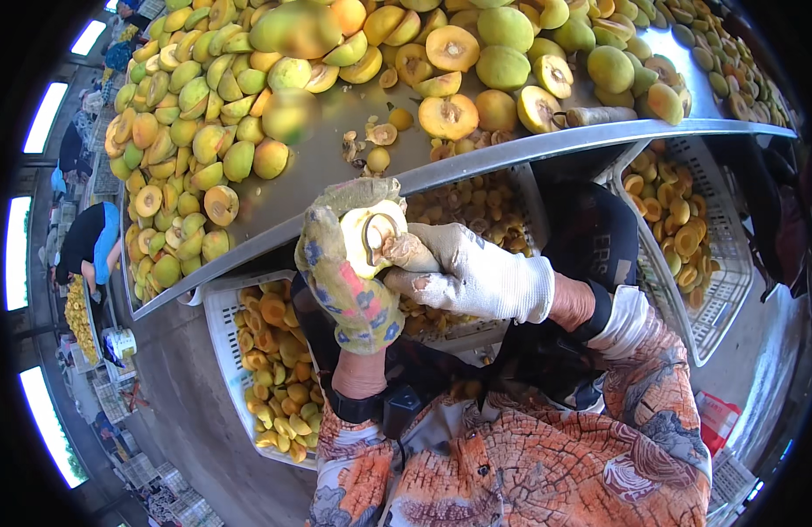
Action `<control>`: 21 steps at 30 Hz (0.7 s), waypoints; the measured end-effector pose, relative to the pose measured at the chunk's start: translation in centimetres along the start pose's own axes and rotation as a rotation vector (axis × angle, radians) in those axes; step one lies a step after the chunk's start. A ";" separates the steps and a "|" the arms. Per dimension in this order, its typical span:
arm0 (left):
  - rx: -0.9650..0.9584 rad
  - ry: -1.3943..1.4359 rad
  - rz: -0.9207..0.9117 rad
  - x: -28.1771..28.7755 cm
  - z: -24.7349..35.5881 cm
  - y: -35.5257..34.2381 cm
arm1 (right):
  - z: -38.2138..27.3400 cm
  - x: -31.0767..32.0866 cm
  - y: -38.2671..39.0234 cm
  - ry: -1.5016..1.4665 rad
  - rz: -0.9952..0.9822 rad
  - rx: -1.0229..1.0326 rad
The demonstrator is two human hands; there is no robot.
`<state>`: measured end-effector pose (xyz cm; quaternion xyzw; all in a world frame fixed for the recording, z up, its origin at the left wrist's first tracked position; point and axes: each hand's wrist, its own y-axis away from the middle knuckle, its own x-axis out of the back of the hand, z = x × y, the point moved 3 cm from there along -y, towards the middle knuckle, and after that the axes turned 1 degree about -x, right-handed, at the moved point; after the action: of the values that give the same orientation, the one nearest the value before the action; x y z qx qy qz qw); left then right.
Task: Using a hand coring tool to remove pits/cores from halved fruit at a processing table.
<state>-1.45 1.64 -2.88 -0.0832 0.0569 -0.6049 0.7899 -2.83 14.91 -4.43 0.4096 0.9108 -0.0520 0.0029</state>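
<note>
My left hand, in a patterned cloth glove, holds a pale-fleshed peach half with its cut side toward my right hand. My right hand, in a worn white knit glove, grips the wooden handle of a pitting tool. Its curved metal loop rests against the middle of the peach half; how deep it sits in the flesh I cannot tell. Both hands are just off the near edge of a metal table, above my lap. Piles of green-yellow peach halves cover much of the tabletop.
Another wooden-handled tool lies by the table's raised rim. Pits and scraps are scattered nearby. White plastic crates of fruit pieces stand left, below and right. A person in blue and black is far left.
</note>
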 end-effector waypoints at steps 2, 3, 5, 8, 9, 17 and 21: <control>0.003 -0.010 -0.010 -0.1 0.0 0.2 | -0.1 0.1 0.0 0.017 -0.031 -0.036; 0.004 -0.011 -0.012 -0.2 -0.3 0.4 | -0.2 0.1 0.1 0.016 -0.029 -0.037; -0.046 0.135 0.148 -0.1 -1.0 0.9 | -0.3 0.3 0.1 0.036 -0.056 -0.051; -0.067 0.070 -0.048 0.2 -0.7 0.4 | 0.3 0.5 0.1 0.076 -0.082 -0.037; -0.064 0.069 -0.048 0.4 -1.1 0.5 | 0.4 0.7 0.0 0.074 -0.081 -0.039; -0.168 -0.610 -0.031 2.1 -1.4 0.8 | 0.3 0.5 0.8 0.087 -0.223 -0.029; -0.317 -0.656 -0.149 2.1 -0.5 -0.1 | 0.9 0.3 1.0 0.131 -0.262 -0.128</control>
<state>-1.05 -0.46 -3.37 -0.3979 -0.1125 -0.5856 0.6972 -2.34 15.74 -5.46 0.2888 0.9561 0.0331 -0.0370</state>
